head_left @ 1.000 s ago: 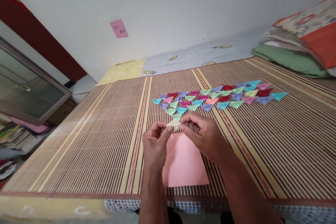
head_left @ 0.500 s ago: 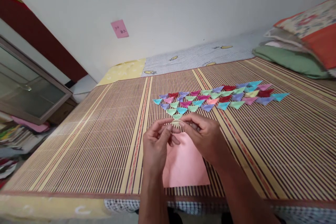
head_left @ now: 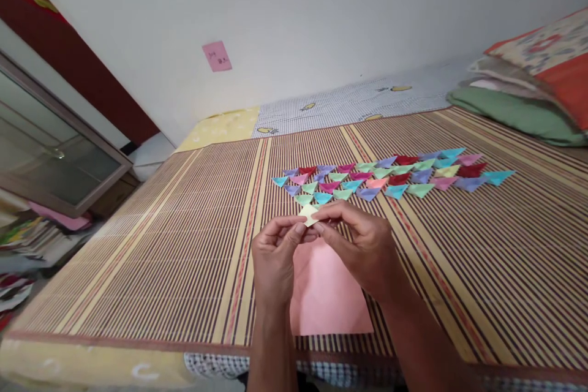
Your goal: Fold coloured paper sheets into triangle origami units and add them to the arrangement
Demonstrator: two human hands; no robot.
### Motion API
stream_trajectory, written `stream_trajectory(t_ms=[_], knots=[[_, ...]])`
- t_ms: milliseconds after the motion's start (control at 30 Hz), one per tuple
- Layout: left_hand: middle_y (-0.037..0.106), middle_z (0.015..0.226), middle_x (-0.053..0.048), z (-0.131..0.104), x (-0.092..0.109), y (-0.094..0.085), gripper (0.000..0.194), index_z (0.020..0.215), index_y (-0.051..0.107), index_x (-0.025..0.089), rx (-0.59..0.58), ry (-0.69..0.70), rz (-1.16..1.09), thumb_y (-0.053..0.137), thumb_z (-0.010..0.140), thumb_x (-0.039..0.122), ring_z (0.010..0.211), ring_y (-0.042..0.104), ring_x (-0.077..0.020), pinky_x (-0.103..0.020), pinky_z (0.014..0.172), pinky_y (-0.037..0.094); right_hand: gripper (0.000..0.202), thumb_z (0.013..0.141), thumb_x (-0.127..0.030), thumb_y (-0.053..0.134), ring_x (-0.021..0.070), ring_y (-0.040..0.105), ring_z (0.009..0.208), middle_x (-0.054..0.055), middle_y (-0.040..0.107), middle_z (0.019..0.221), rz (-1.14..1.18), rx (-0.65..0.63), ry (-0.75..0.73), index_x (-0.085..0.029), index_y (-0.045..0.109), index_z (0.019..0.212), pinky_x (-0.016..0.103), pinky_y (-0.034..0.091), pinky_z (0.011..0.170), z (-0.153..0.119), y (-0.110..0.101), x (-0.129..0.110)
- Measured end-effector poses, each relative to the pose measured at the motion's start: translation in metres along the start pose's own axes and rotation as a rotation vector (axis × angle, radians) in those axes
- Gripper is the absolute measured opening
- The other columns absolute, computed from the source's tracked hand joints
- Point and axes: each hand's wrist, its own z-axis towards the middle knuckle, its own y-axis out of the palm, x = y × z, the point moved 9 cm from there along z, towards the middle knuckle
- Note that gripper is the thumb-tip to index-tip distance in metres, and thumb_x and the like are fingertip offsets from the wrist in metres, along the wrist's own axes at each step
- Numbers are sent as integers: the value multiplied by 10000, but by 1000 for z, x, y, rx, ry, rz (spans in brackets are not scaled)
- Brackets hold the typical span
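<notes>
A small pale yellow piece of folded paper is pinched between both my hands, its upper corner pointing away from me. My left hand grips its left side between thumb and fingers. From the right, my right hand holds the other side with thumb and forefinger. Below them a pink sheet of paper lies flat, its far part hidden by my hands. Just beyond my fingers, several rows of small folded paper triangles in green, blue, purple, red and pink are laid out.
A striped bamboo mat covers the bed. Folded bedding and a green pillow are piled at the far right. A pink note is stuck on the wall. At the left stands a glass-fronted cabinet, with a stack of books below.
The yellow paper has been turned from edge-on to show its flat face as a diamond. My left fingers have drawn closer together. The whole view has shifted slightly.
</notes>
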Motion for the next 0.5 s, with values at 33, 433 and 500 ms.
stream_trajectory(t_ms=[33,433,500], knots=[[785,729,-38,0,1,-1,99,836,793,182,14,20,9,841,773,243,661,752,-160,-265,691,634,109,897,-127,671,186,693,878,18,734,909,18,0,6,-225,717,915,307,548,743,0,0,0],[790,747,-31,-1,9,-5,62,839,813,187,77,133,37,830,779,185,692,747,-133,-225,713,612,113,901,-123,655,184,666,886,14,691,885,62,88,0,-214,694,845,323,515,775,-1,6,3],[793,752,-32,-2,9,-6,64,840,814,190,81,128,34,831,778,183,694,745,-131,-227,717,612,127,904,-119,639,171,648,823,8,673,847,78,79,23,-210,678,824,309,501,721,-2,8,4]])
